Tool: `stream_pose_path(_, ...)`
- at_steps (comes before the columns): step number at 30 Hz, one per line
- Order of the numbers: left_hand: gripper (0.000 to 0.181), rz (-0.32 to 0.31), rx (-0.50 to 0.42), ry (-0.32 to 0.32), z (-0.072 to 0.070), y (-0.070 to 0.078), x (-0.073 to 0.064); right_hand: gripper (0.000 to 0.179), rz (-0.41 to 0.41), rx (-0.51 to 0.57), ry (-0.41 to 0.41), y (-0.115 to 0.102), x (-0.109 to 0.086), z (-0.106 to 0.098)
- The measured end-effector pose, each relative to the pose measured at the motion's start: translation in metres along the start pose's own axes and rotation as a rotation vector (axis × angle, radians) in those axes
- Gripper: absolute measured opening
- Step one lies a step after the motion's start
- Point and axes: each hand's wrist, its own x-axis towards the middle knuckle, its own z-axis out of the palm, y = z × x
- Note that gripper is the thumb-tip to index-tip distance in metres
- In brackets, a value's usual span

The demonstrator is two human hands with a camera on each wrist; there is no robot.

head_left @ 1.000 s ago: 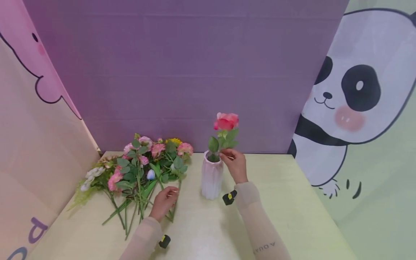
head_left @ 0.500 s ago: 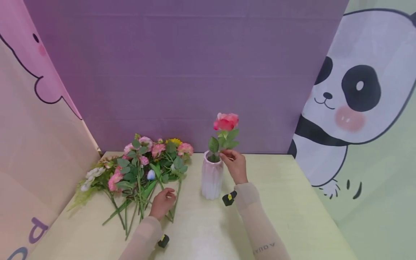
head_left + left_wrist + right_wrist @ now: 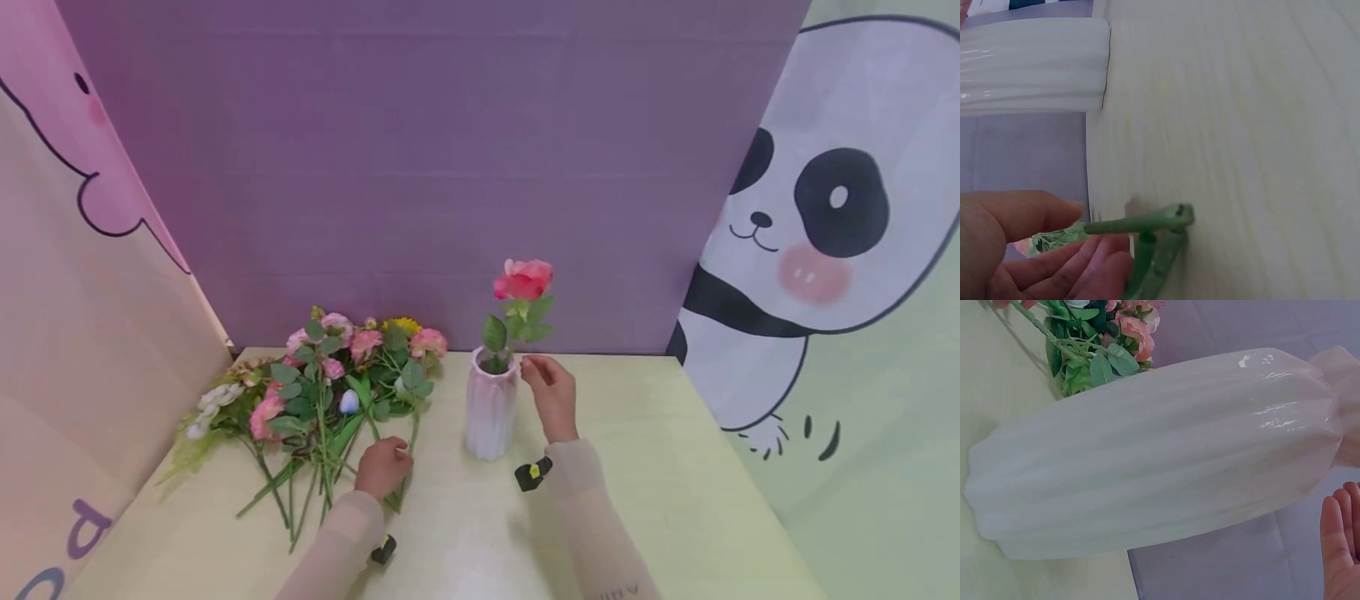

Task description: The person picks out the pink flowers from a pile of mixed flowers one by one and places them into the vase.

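Note:
A ribbed vase (image 3: 491, 417), pink at the top and white below, stands upright with a pink-red rose (image 3: 524, 280) in it. My right hand (image 3: 551, 396) is just right of the vase's rim, apart from the rose stem. Its relaxed fingers (image 3: 1335, 534) hold nothing in the right wrist view. To the left, my left hand (image 3: 384, 467) is over the lower stems of a flower pile (image 3: 330, 383). In the left wrist view a green stem (image 3: 1141, 222) runs to the gap between thumb and fingers (image 3: 1054, 265), which stand apart.
The pile on the pale table (image 3: 637, 500) has pink flowers, white flowers (image 3: 217, 400), a blue tulip (image 3: 348, 402) and a yellow flower (image 3: 405, 325). A purple backdrop (image 3: 450, 167) rises behind, with a panda-print panel (image 3: 832, 250) on the right.
My right hand has let go of the rose stem and drawn back to the right. The rose stays in the vase. My left hand has shifted slightly and turned over the stems.

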Motion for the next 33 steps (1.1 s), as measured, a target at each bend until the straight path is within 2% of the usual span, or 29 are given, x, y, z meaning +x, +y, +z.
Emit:
stream_pose_path(4, 0.028, -0.010, 0.039, -0.013, 0.003, 0.000, 0.000, 0.024, 0.027, 0.046, 0.021, 0.005, -0.010, -0.004)
stream_pose_path(10, 0.030, -0.015, -0.003, -0.019, 0.004, -0.002, -0.001, 0.025, 0.073, 0.089, 0.040, 0.017, -0.024, -0.007)
stream_pose_path(18, 0.030, -0.135, -0.224, -0.050, 0.007, -0.002, -0.005, 0.027, 0.151, 0.091, 0.047, 0.032, -0.046, -0.010)
stream_pose_path(24, 0.025, -0.163, -0.329, -0.031, 0.011, 0.000, -0.009, 0.026, 0.222, 0.117, 0.021, 0.047, -0.061, -0.010)
stream_pose_path(33, 0.018, -0.126, -0.270, 0.051, 0.010, 0.006, -0.017, 0.028, 0.226, 0.108, -0.009, 0.052, -0.080, -0.007)
